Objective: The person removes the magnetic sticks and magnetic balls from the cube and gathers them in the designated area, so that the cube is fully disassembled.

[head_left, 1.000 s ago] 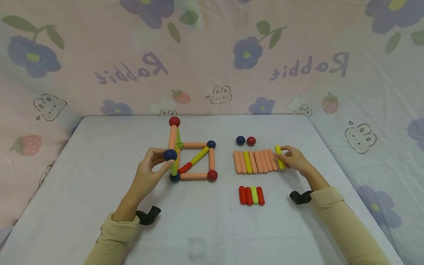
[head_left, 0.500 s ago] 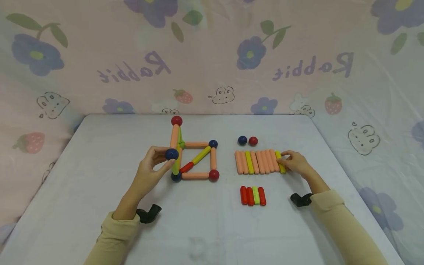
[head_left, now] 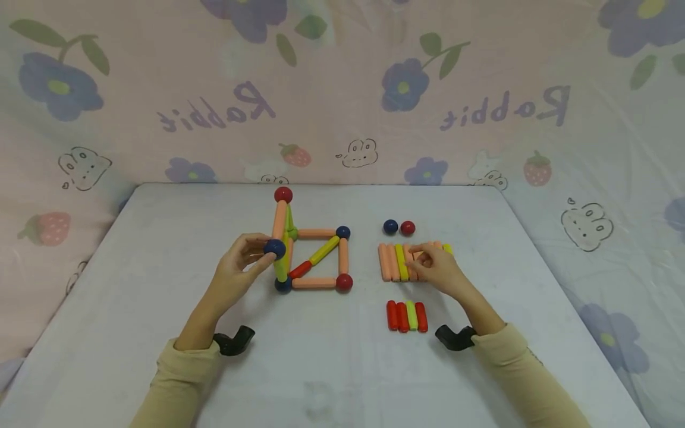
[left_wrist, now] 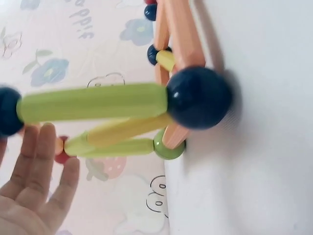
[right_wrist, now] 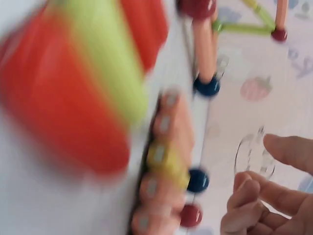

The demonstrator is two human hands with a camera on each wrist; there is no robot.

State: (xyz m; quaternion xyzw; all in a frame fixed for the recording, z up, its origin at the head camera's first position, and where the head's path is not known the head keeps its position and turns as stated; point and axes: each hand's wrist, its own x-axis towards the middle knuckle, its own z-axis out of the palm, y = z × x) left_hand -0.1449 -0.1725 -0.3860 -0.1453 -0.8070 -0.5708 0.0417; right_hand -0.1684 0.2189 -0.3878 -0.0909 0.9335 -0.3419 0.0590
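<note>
1. While the left hand [head_left: 238, 261] pinches the upper blue ball [head_left: 275, 249] between thumb and fingers, the frame [head_left: 343, 255] that ball belongs to stands left of the middle of the white table [head_left: 321, 380]
2. Its base is a square of peach sticks lying flat, with a green ball [head_left: 291, 234] at the far left corner, a far right blue ball [head_left: 343, 232], a near right red ball [head_left: 344, 282] and a near left blue ball [head_left: 283, 284]
3. Across the square, a yellow stick [head_left: 324, 250] and a red stick [head_left: 301, 270] lie end to end on the diagonal
4. On the left side a wall rises: one green stick [left_wrist: 93, 102] reaches the gripped ball, another green stick [left_wrist: 117, 147] reaches the top red ball [head_left: 283, 195], and a peach stick [head_left: 279, 220] joins those two balls
5. The right hand [head_left: 439, 270] is over the row of peach and yellow sticks [head_left: 393, 263], hiding part of it, thumb and forefinger apart, other fingers loosely bent, holding nothing
6. Beyond that row sit a loose blue ball [head_left: 390, 226] and a loose red ball [head_left: 408, 227]; nearer the person lies a short row of three red pieces and one green [head_left: 402, 317]
7. Both arms wear beige sleeves [head_left: 184, 368]; a flowered cloth [head_left: 326, 107] hangs behind
</note>
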